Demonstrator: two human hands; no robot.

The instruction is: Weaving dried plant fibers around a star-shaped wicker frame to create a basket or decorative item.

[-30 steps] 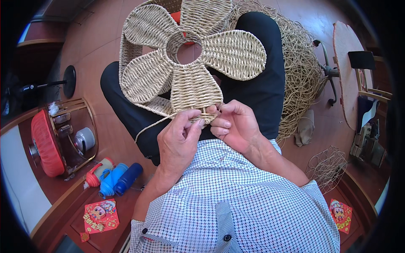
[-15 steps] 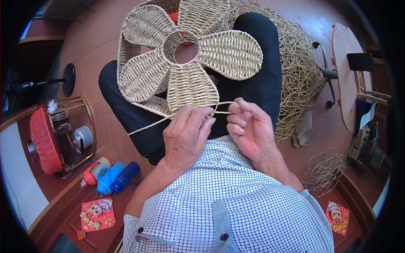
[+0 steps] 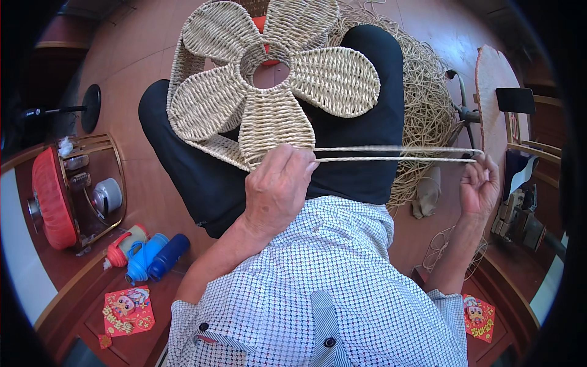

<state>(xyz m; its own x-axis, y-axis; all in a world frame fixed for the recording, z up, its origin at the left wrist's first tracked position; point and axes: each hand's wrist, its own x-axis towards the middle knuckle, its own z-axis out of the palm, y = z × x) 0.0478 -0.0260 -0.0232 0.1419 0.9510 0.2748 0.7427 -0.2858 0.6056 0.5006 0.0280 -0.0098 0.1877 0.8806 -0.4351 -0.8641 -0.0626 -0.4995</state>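
Observation:
On my lap rests a woven basket [image 3: 273,116] shaped like a flower, with wide petals round an open ring in the middle. My left hand [image 3: 278,183] is closed at the tip of the lowest petal, pinching the woven edge and the cord there. Out to the right, my right hand [image 3: 479,186] has its fingers closed on a doubled length of straw-coloured cord [image 3: 391,159]. Two taut strands of it run side by side between my hands. What lies under the left fingers is hidden.
A big heap of loose cord [image 3: 428,92] lies on the floor beyond my right knee. Bottles [image 3: 168,257] stand at left near a rack with a red cover [image 3: 52,196]. At right are a round-edged board [image 3: 495,104] and a smaller cord coil [image 3: 455,251].
My right hand has swung far out to the right, drawing the cord into a long, taut double strand. The left hand stays at the petal tip, its fingers more tightly closed.

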